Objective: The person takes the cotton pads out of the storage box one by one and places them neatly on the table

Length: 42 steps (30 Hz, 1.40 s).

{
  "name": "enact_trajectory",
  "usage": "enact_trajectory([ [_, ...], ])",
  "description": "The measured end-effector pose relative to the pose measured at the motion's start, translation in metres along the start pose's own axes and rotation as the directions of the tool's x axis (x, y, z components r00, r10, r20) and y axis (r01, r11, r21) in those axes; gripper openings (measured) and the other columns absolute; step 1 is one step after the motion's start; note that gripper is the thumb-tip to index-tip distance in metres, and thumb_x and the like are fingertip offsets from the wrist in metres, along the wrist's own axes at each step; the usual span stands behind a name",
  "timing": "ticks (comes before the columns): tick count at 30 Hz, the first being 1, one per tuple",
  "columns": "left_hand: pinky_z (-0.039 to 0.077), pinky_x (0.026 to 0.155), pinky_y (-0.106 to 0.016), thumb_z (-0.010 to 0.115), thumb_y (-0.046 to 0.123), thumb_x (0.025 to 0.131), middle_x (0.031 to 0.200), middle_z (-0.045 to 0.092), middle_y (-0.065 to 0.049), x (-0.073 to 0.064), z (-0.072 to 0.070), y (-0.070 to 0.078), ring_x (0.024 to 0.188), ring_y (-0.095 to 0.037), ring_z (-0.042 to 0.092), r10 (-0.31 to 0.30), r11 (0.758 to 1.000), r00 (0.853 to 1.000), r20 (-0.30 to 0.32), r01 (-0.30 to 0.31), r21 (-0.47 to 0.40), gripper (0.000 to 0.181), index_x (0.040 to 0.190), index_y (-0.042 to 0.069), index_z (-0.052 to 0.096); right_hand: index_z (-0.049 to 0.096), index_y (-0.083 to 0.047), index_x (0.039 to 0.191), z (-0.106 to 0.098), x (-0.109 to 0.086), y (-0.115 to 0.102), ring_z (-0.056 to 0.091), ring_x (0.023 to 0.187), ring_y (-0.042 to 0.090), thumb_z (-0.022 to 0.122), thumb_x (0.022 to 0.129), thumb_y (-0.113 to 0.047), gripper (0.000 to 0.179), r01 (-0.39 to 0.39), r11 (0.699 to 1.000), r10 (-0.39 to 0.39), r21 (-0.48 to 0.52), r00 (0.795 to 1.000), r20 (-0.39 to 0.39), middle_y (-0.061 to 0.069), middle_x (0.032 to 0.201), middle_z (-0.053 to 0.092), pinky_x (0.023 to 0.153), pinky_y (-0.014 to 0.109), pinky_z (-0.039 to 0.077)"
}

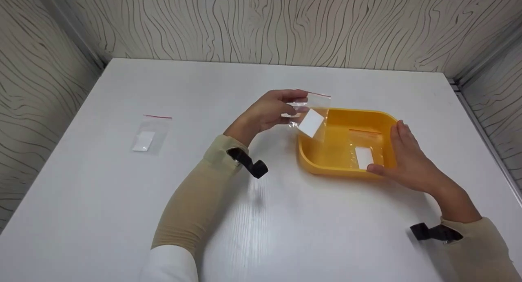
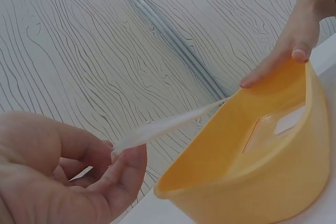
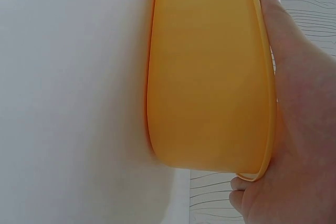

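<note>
Flat clear-plastic red-striped bag [image 1: 312, 119]: left hand [image 1: 269, 110] pinching; yellow oblong plastic tub [image 1: 332, 172]: right hand [image 1: 411, 164] straight-fingered at rim, best kept steady.

Soft, diffuse light covers the white tabletop [image 1: 102, 216], with a pale glare streak near its front middle. A blurry shadow borders the yellow plastic tub [image 3: 210, 77]; both wrist views look hazy.

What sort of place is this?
Probably a small enclosed work booth: a white table with wavy-line patterned panels on three sides, and a metal strip where two panels meet. Can't tell what lies beyond.
</note>
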<state>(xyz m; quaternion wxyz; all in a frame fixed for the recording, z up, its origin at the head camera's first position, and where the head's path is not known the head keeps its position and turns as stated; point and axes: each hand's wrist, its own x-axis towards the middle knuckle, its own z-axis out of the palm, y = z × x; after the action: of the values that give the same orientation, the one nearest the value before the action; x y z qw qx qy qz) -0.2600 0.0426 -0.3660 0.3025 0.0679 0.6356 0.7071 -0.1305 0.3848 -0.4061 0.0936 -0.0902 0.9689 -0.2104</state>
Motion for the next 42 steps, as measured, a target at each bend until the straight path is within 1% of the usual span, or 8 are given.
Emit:
enact_trajectory([
  [3,0.058,0.090,-0.031,0.053,-0.015,0.096,0.140,0.059,-0.005,-0.002,-0.003,0.003,0.112,-0.016,0.068,0.003,1.000,1.000,0.006,-0.003,-0.004,0.052,0.141,0.010,0.060,-0.015,0.010,0.153,0.000,-0.001,0.000,-0.019,0.150,0.047,0.072,0.090,-0.052,0.124,0.004,1.000,-0.004,0.000,1.000,-0.004,0.026,0.163,-0.024,0.121,0.063,-0.002],
  [8,0.058,0.091,-0.031,0.054,-0.014,0.096,0.136,0.061,-0.002,-0.005,-0.008,0.005,0.112,-0.017,0.067,0.001,1.000,1.000,0.000,-0.001,-0.017,0.052,0.141,0.010,0.060,-0.015,0.010,0.154,0.000,0.000,-0.001,-0.018,0.150,0.048,0.072,0.089,-0.053,0.125,-0.003,1.000,0.003,0.000,1.000,-0.004,0.028,0.163,-0.022,0.119,0.066,0.001],
  [12,0.058,0.091,-0.031,0.055,-0.013,0.096,0.137,0.061,-0.003,-0.006,-0.013,0.005,0.112,-0.017,0.067,0.003,1.000,1.000,-0.011,-0.003,-0.011,0.051,0.141,0.010,0.060,-0.016,0.009,0.154,0.000,0.000,-0.001,-0.018,0.150,0.048,0.072,0.089,-0.054,0.126,-0.012,1.000,0.012,0.000,1.000,0.000,0.028,0.163,-0.022,0.119,0.068,0.003],
  [24,0.058,0.092,-0.032,0.055,-0.012,0.097,0.142,0.058,-0.006,-0.016,-0.031,0.005,0.115,-0.018,0.066,0.011,1.000,0.999,-0.033,-0.011,0.008,0.050,0.143,0.010,0.059,-0.015,0.008,0.154,0.001,-0.001,0.000,-0.018,0.151,0.046,0.072,0.090,-0.053,0.124,-0.009,1.000,0.009,0.008,1.000,-0.006,0.026,0.163,-0.022,0.118,0.068,0.003],
  [29,0.057,0.093,-0.032,0.054,-0.012,0.098,0.143,0.057,-0.005,-0.020,-0.038,0.005,0.117,-0.018,0.065,0.017,1.000,0.999,-0.042,-0.017,0.014,0.051,0.144,0.010,0.057,-0.016,0.010,0.154,0.000,-0.001,0.000,-0.019,0.150,0.047,0.071,0.091,-0.053,0.124,0.009,1.000,-0.009,-0.005,1.000,-0.005,0.026,0.163,-0.024,0.119,0.065,-0.001],
  [31,0.057,0.094,-0.032,0.054,-0.012,0.098,0.143,0.057,-0.005,-0.021,-0.041,0.005,0.117,-0.018,0.065,0.019,1.000,0.999,-0.045,-0.019,0.009,0.052,0.144,0.010,0.057,-0.016,0.010,0.153,0.000,-0.001,0.000,-0.020,0.150,0.047,0.070,0.091,-0.053,0.123,0.015,1.000,-0.015,-0.007,1.000,0.000,0.027,0.162,-0.025,0.120,0.064,-0.003],
  [37,0.057,0.094,-0.033,0.052,-0.013,0.098,0.140,0.058,-0.004,-0.026,-0.051,0.005,0.118,-0.020,0.065,0.010,1.000,0.998,-0.066,-0.011,-0.018,0.051,0.144,0.008,0.057,-0.016,0.009,0.154,0.000,0.000,0.000,-0.019,0.150,0.047,0.071,0.091,-0.053,0.124,0.005,1.000,-0.005,-0.008,1.000,0.008,0.026,0.162,-0.025,0.120,0.065,-0.001],
  [42,0.056,0.095,-0.033,0.052,-0.014,0.097,0.143,0.057,-0.006,-0.031,-0.058,0.006,0.119,-0.020,0.064,0.005,1.000,0.997,-0.080,-0.007,-0.024,0.051,0.142,0.009,0.058,-0.017,0.008,0.154,-0.001,-0.001,-0.001,-0.020,0.150,0.047,0.071,0.091,-0.054,0.124,-0.003,1.000,0.003,-0.002,1.000,0.011,0.026,0.163,-0.025,0.119,0.067,0.000],
])
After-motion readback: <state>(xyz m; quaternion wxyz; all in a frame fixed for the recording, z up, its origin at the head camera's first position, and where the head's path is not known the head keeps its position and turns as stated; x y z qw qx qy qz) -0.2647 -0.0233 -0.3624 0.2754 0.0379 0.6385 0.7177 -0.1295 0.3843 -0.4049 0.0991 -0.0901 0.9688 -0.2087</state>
